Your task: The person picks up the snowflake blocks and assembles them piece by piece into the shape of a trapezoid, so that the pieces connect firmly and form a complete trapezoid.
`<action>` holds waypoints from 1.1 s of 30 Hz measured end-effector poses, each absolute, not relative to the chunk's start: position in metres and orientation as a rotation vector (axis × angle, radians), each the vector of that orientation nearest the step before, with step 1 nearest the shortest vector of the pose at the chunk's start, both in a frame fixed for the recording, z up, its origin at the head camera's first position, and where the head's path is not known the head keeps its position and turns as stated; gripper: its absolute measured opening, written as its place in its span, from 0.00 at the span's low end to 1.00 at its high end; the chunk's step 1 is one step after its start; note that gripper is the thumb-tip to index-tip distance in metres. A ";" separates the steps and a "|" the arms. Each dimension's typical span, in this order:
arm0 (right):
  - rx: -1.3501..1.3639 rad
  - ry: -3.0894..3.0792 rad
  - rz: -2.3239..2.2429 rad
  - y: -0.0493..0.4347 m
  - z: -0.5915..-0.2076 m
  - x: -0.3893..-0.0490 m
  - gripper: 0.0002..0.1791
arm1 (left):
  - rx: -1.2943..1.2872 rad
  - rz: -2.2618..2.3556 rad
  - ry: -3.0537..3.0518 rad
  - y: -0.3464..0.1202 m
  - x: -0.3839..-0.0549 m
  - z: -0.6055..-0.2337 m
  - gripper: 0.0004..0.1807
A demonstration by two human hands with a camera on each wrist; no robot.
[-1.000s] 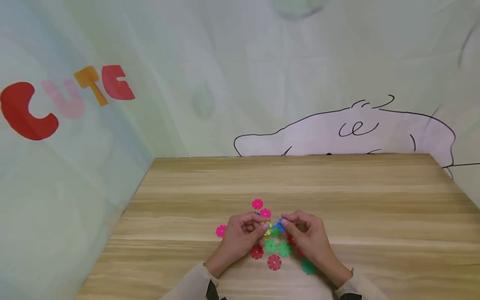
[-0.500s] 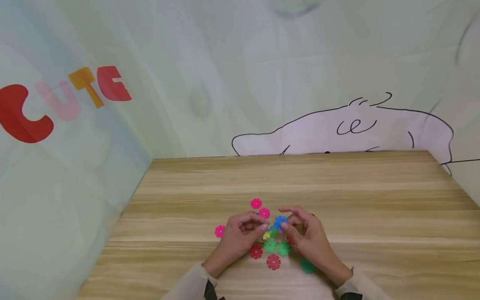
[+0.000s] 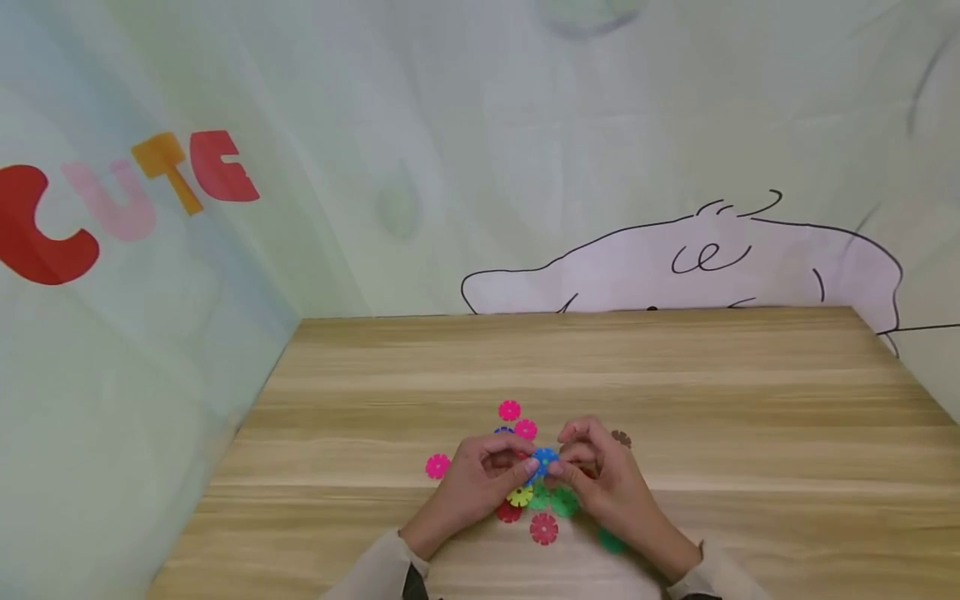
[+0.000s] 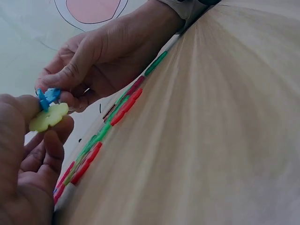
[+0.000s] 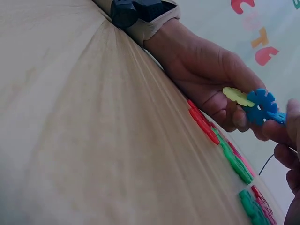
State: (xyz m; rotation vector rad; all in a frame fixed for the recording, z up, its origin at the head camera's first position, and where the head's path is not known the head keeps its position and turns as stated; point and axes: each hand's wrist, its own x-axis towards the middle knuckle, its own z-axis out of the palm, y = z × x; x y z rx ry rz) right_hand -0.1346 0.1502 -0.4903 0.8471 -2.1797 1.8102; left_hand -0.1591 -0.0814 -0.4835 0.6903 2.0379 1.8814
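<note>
Three notched plastic snowflake discs are joined into one piece between my hands: a yellow disc (image 4: 49, 118), a blue disc (image 5: 261, 105) slotted edgewise into it, and a second blue disc (image 5: 277, 116). My left hand (image 3: 476, 479) pinches this piece between thumb and fingers. From the other side, my right hand (image 3: 611, 483) pinches the outer blue disc, its thumb and fingertip right at the rim. In the head view the yellow disc hangs below the blue one, over the loose discs. Both wrist views show the piece raised above the table.
Loose snowflake discs lie on the wooden table (image 3: 375, 375) beneath and around my hands: pink (image 3: 437, 466), red (image 3: 543, 528), green (image 3: 564, 502), and a brown one (image 3: 621, 438) beyond my right hand. A printed cloth backdrop (image 3: 420, 167) rises behind the table.
The blue discs have shifted left against my left fingertips, and the piece has turned so the yellow disc shows lower. My right hand has moved slightly left, and the brown disc has come into view.
</note>
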 end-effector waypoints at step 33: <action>0.406 -2.415 1.393 0.205 -0.492 -0.150 0.12 | 0.695 1.804 2.142 -0.084 -0.161 -0.484 0.15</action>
